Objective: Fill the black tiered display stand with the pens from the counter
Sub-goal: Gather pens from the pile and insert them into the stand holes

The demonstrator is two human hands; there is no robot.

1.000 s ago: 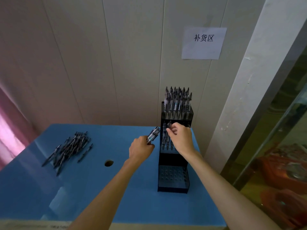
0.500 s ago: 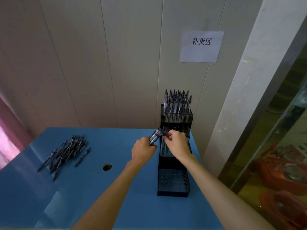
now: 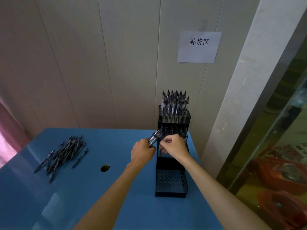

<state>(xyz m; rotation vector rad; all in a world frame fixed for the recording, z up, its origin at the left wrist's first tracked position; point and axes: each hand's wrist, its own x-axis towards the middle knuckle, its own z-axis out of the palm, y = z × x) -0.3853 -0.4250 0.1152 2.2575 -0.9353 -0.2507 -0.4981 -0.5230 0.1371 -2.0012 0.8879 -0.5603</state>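
Loose pens (image 3: pixel 64 155) piled far left on the desk (image 3: pixel 106 196), well apart from both hands. Left hand (image 3: pixel 142 151) grips a bundle of pens (image 3: pixel 154 137) just beside the stand (image 3: pixel 172 163). Right hand (image 3: pixel 174 146) at the middle tier, fingers curled; whether it holds a pen, can't tell.

A pale wall (image 3: pixel 99 63) of vertical panels, split by thin seams, fills the background. A white paper sign (image 3: pixel 199 47) with 3 dark printed characters is stuck to it at upper right. Right of the sign stands a white pillar (image 3: pixel 249 90) with chipped paint, leaning in the wide-angle view. Past it, a glass pane (image 3: pixel 282 130) in a metal frame shows blurred orange shapes behind. A blue counter (image 3: pixel 83 196) with 1 round hole (image 3: pixel 105 168) abuts the wall. Pink fabric (image 3: pixel 8 138) glows at far left.
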